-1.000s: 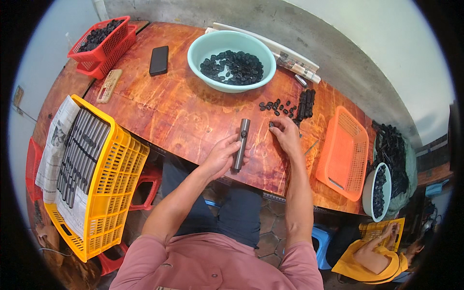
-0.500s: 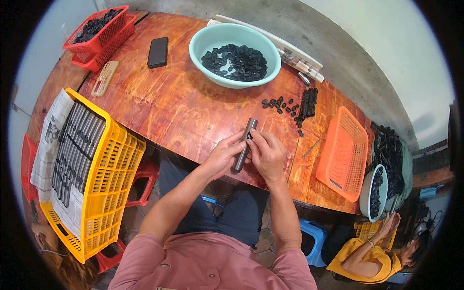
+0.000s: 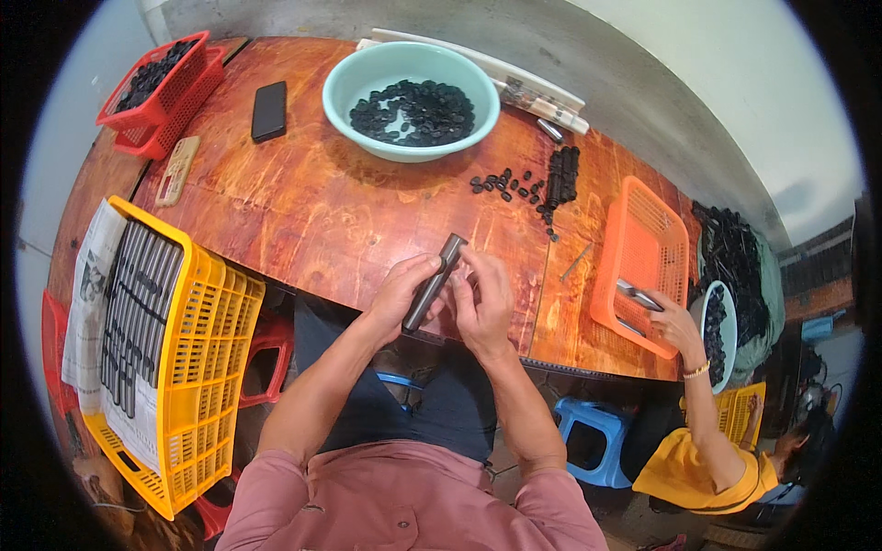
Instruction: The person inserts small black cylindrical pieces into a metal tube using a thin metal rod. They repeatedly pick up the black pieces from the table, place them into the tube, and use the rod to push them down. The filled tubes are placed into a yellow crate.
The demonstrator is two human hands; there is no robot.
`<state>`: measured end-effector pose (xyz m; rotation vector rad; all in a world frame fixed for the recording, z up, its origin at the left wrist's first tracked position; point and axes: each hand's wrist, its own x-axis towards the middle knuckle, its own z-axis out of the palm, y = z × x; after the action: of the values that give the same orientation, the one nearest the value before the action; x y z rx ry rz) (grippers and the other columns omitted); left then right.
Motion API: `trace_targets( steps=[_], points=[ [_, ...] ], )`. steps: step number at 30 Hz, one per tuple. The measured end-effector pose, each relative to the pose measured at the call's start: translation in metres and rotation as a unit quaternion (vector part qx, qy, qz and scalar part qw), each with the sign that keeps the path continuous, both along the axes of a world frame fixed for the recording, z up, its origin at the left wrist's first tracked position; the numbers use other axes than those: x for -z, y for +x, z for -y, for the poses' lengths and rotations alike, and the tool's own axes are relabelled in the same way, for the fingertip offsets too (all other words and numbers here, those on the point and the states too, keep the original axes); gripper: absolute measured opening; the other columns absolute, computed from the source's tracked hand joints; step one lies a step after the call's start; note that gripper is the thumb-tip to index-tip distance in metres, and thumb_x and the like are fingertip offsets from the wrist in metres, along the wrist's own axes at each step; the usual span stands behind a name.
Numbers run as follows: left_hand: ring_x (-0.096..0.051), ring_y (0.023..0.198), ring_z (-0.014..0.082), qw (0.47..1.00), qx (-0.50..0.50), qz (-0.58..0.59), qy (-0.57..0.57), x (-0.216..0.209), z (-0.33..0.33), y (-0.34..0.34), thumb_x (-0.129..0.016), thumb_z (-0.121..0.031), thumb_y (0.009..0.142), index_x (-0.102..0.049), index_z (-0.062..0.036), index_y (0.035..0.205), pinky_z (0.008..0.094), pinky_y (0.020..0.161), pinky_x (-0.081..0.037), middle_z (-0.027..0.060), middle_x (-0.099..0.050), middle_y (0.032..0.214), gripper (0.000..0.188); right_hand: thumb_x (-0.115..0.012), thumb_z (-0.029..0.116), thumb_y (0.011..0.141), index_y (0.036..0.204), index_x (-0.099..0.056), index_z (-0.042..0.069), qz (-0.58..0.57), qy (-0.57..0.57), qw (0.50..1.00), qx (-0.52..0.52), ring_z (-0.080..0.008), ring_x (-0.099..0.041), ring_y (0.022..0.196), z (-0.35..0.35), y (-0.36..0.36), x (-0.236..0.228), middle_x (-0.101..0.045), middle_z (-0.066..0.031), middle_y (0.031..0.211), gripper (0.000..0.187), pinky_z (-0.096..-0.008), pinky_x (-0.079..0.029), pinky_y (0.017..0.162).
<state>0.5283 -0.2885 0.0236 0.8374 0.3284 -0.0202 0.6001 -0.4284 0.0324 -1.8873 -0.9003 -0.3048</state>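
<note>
My left hand (image 3: pixel 397 292) is closed around a dark grey metal tube (image 3: pixel 434 285), which is held slanted over the table's front edge, upper end leaning right. Close against its right side is my right hand (image 3: pixel 483 301), fingers bent and the index fingertip by the tube's upper end. Whatever those fingers pinch, if anything, is too small to make out. Beyond the hands, small black oval plugs (image 3: pixel 505 184) lie scattered beside a stack of black tubular pieces (image 3: pixel 562 174). A light green basin (image 3: pixel 340 108) holds many more such plugs.
At the right, a co-worker's hand (image 3: pixel 678 326) holds a metal tube over an orange basket (image 3: pixel 599 298). A yellow crate (image 3: pixel 197 367) of tubes and newspaper stands at the left. A phone (image 3: pixel 269 112), red baskets (image 3: pixel 175 110) and a thin rod (image 3: pixel 576 261) are on the table.
The tube in my left hand has tilted further and shifted left and slightly down. My right hand has moved left with it. The co-worker's hand has reached over the orange basket with a tube.
</note>
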Motion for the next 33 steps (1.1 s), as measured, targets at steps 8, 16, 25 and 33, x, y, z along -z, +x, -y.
trace_targets(
  steps=[8,16,25,33],
  points=[
    [-0.053,0.051,0.0118,0.982,0.101,-0.028,0.156,-0.014,0.02,-0.006,-0.041,-0.036,0.106,-0.057,-0.0066,0.09,0.0247,0.047,-0.042,0.0035,-0.057,0.069,0.038,-0.066,0.008,0.095,0.121,-0.063,-0.001,-0.399,0.126,0.905,-0.071,-0.0075,-0.06,0.078,0.018,0.004,-0.004,-0.065,-0.0021,0.094,0.028,-0.0226,-0.052,0.067],
    [-0.052,0.057,0.0073,0.976,0.113,0.016,0.186,-0.012,0.022,-0.015,-0.046,-0.034,0.107,-0.06,-0.0046,0.095,0.0225,0.052,-0.041,0.0009,-0.057,0.074,0.034,-0.067,0.008,0.094,0.119,-0.063,-0.002,-0.434,0.163,0.879,-0.109,-0.0067,-0.062,0.077,0.03,0.003,-0.014,-0.066,-0.0021,0.095,0.027,-0.0225,-0.052,0.07],
    [-0.052,0.064,0.0069,0.954,0.131,0.05,0.265,-0.015,0.021,-0.015,-0.05,-0.03,0.106,-0.063,-0.0018,0.105,0.0241,0.057,-0.042,-0.001,-0.056,0.076,0.031,-0.063,0.004,0.095,0.121,-0.063,-0.001,-0.418,0.128,0.893,-0.106,-0.0058,-0.061,0.081,0.043,0.003,-0.018,-0.066,-0.0022,0.095,0.027,-0.0216,-0.051,0.07],
    [-0.06,0.083,0.037,0.811,0.056,0.178,0.555,-0.013,0.017,-0.007,-0.057,-0.017,0.099,-0.059,0.0018,0.118,0.0424,0.071,-0.047,0.0196,-0.059,0.093,0.027,-0.061,0.01,0.098,0.125,-0.062,0.001,-0.417,0.125,0.892,-0.125,-0.0053,-0.06,0.079,0.051,0.017,-0.016,-0.067,-0.0026,0.097,0.028,-0.0201,-0.047,0.062]
  ],
)
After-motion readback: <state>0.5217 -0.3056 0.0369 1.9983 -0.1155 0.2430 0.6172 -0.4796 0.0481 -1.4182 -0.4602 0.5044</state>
